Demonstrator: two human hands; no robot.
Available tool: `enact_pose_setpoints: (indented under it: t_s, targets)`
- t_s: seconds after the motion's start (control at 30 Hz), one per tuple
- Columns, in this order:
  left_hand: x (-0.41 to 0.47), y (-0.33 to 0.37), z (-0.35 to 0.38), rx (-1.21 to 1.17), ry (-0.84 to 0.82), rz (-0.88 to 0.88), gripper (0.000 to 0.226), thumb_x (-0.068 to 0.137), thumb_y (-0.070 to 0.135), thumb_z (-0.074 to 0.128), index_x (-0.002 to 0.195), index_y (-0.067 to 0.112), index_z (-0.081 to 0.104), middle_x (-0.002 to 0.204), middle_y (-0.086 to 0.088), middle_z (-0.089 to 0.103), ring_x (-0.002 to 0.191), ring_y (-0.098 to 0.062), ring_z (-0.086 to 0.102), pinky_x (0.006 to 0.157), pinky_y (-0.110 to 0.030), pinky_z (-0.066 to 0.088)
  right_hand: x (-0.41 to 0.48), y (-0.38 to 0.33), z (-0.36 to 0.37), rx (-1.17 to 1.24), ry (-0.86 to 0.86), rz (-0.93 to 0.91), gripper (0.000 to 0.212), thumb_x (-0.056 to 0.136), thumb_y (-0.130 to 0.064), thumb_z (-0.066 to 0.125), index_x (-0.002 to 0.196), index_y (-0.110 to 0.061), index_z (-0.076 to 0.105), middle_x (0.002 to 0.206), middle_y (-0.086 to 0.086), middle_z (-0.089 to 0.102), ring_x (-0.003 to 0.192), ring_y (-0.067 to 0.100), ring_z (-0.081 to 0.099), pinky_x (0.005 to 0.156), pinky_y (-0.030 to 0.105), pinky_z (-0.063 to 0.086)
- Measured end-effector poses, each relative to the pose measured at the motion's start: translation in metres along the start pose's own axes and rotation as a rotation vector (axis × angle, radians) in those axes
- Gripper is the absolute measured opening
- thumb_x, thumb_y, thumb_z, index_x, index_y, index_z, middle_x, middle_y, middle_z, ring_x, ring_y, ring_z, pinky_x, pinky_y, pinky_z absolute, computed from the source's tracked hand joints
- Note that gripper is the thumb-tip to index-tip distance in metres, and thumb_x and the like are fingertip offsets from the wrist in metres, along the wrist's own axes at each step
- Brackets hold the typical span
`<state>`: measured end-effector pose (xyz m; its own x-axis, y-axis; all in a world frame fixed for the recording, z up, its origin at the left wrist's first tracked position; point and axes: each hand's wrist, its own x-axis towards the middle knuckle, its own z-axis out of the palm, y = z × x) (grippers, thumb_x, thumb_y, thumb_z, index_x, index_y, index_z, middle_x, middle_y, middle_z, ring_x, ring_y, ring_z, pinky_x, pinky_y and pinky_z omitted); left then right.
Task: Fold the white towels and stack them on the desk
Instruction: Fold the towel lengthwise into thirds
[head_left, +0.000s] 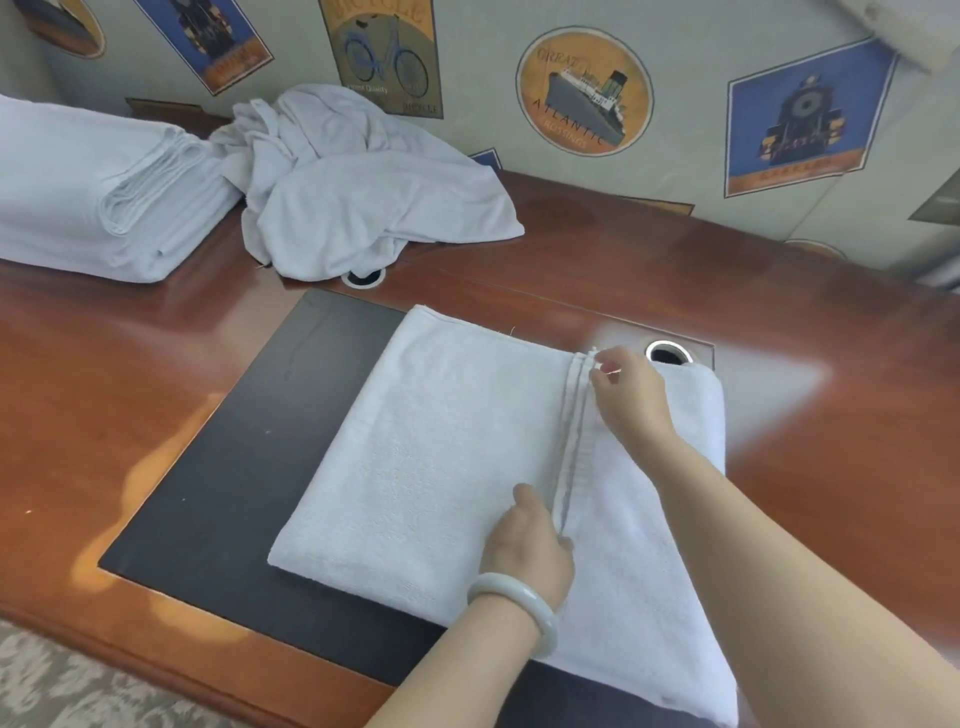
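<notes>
left hand (530, 543) fingers clamp near end of folded towel (441, 441) hem; right hand (631, 402) fingertips pinch far end.

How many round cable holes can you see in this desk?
2. One hole sits at the near edge of the crumpled towels, partly covered; the other lies just beyond the right hand, beside the flat towel's far edge. Others may be hidden under towels.
</notes>
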<state>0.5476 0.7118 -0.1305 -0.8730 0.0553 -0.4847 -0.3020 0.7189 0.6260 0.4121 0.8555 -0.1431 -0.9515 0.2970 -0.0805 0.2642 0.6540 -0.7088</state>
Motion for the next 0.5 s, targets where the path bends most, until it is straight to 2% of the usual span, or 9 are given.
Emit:
enact_pose_setpoints:
  t_s: [0.07,0.1,0.17,0.23,0.27,0.37,0.5]
  targets:
    - [-0.004,-0.002,-0.001,0.089,-0.088,-0.003,0.028,0.094,0.033,0.061,0.108,0.013,0.046,0.092,0.000,0.057,0.077,-0.018,0.057,0.061,-0.027,0.047,0.000,0.015,-0.005,-0.251,0.116,-0.130,0.037,0.096,-0.016,0.048,0.132,-0.015,0.055,0.133,0.008,0.054,0.125,0.028,0.046,0.099,0.039,0.037]
    - [-0.006,-0.004,-0.001,0.123,-0.118,-0.002,0.028,0.093,0.034,0.062,0.108,0.013,0.050,0.097,-0.001,0.060,0.081,-0.019,0.059,0.066,-0.029,0.050,-0.001,0.024,-0.003,-0.382,0.090,-0.157,0.042,0.097,-0.024,0.044,0.138,-0.017,0.050,0.140,0.006,0.049,0.134,0.028,0.038,0.109,0.047,0.029]
    - [-0.008,-0.011,-0.002,0.134,-0.129,0.005,0.023,0.094,0.032,0.061,0.107,0.014,0.056,0.102,-0.001,0.063,0.088,-0.020,0.062,0.072,-0.030,0.052,-0.008,0.040,0.007,-0.565,-0.079,-0.143,0.055,0.099,-0.043,0.028,0.150,-0.023,0.032,0.156,0.004,0.031,0.147,0.024,0.018,0.118,0.056,0.008]
    - [-0.011,-0.018,-0.003,0.124,-0.090,0.017,0.017,0.095,0.030,0.059,0.104,0.016,0.056,0.100,0.001,0.062,0.088,-0.019,0.060,0.071,-0.028,0.048,-0.014,0.050,0.016,-0.625,-0.145,-0.137,0.060,0.102,-0.048,0.020,0.157,-0.025,0.013,0.165,0.002,0.007,0.152,0.020,-0.001,0.120,0.053,-0.007]
    - [-0.012,-0.020,-0.003,0.122,-0.063,0.025,0.015,0.096,0.030,0.059,0.103,0.017,0.055,0.099,0.002,0.061,0.087,-0.018,0.060,0.070,-0.028,0.048,-0.017,0.050,0.019,-0.633,-0.134,-0.153,0.061,0.102,-0.049,0.020,0.157,-0.025,0.008,0.165,0.001,0.002,0.152,0.021,-0.006,0.119,0.053,-0.011]
    - [-0.015,-0.024,0.001,0.104,0.007,0.042,0.014,0.097,0.030,0.058,0.100,0.018,0.052,0.095,0.003,0.060,0.085,-0.016,0.058,0.067,-0.026,0.046,-0.019,0.046,0.020,-0.630,-0.104,-0.194,0.063,0.102,-0.053,0.020,0.157,-0.026,0.007,0.165,0.000,0.002,0.152,0.022,-0.006,0.118,0.055,-0.011]
    - [-0.013,-0.025,0.004,0.106,0.019,0.069,0.015,0.097,0.031,0.058,0.095,0.021,0.047,0.090,0.005,0.057,0.079,-0.014,0.054,0.064,-0.024,0.043,-0.020,0.051,0.021,-0.633,-0.091,-0.235,0.063,0.102,-0.054,0.017,0.157,-0.026,0.008,0.165,0.000,0.001,0.152,0.020,-0.006,0.119,0.056,-0.010]
